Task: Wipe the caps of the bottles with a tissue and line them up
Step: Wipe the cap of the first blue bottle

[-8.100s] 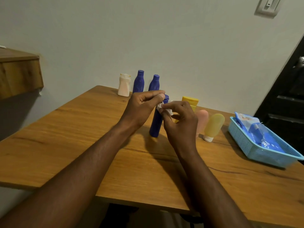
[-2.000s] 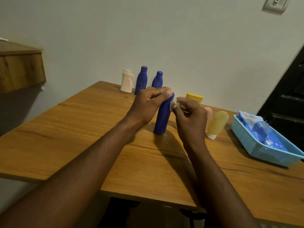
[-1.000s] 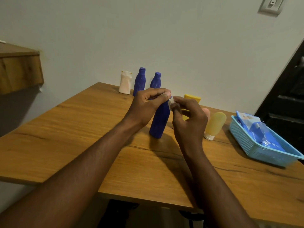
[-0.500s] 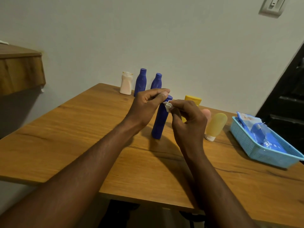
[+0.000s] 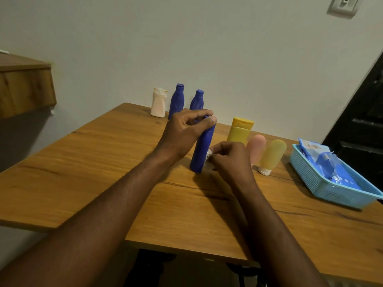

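Right hand drops low beside the blue bottle, pinching the tissue; left hand grips its top. Three bottles line the table's far edge (three more apparently remain).

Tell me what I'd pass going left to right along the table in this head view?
White squat plastic bottle, taller blue bottle, shorter blue bottle, yellow flip-cap tube, pink soft tube, pale yellow soft tube, light blue plastic basket.
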Demonstrator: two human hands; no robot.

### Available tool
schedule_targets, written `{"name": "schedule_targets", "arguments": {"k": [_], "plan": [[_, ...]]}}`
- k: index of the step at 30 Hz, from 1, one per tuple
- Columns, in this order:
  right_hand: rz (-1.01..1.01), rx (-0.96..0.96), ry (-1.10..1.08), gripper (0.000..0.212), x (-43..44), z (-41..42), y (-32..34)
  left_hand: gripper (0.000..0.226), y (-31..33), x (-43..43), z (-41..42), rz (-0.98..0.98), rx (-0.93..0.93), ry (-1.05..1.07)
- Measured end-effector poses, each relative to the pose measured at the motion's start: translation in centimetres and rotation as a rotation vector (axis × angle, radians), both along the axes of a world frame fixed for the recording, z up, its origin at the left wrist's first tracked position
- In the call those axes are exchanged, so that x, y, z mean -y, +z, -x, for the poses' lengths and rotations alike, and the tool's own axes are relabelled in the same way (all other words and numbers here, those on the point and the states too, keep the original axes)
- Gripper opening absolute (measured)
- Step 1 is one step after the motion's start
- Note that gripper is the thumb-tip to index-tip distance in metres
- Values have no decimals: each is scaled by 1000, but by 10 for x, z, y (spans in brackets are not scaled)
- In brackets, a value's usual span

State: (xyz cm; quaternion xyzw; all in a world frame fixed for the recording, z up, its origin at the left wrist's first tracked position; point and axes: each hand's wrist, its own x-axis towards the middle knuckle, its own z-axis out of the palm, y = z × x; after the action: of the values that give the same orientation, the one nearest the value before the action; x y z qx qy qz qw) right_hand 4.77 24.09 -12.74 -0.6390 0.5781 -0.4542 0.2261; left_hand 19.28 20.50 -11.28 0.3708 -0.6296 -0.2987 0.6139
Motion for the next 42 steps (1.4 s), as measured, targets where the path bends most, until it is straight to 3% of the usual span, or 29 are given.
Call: {"name": "schedule_targets", "arguments": {"k": [5,8,12,19,26,30,38,42], "plan": [[412,155,-51,6,-9,-4,9,29,1,-1,-1,1,-30,-24],[496,75,-18,10,-9,-7,7,29,0,-1,-1,13,-18,16],[426,-10,-17,6,-7,-3,2,31,0,0,-3,18,-29,34],[40,-367,113,9,-7,-1,-2,30,1,0,-3,13,-33,45],[40,-391,67,14,-4,1,-1,29,2,-2,-4,25,-28,76],[98,-304,0,15,-3,7,-1,31,1,-1,-3,32,-4,84],[196,165,24,16,-7,8,4,34,0,0,-2,47,17,66],[138,168,13,12,-4,4,1,32,1,-1,-1,17,-16,17]]}}
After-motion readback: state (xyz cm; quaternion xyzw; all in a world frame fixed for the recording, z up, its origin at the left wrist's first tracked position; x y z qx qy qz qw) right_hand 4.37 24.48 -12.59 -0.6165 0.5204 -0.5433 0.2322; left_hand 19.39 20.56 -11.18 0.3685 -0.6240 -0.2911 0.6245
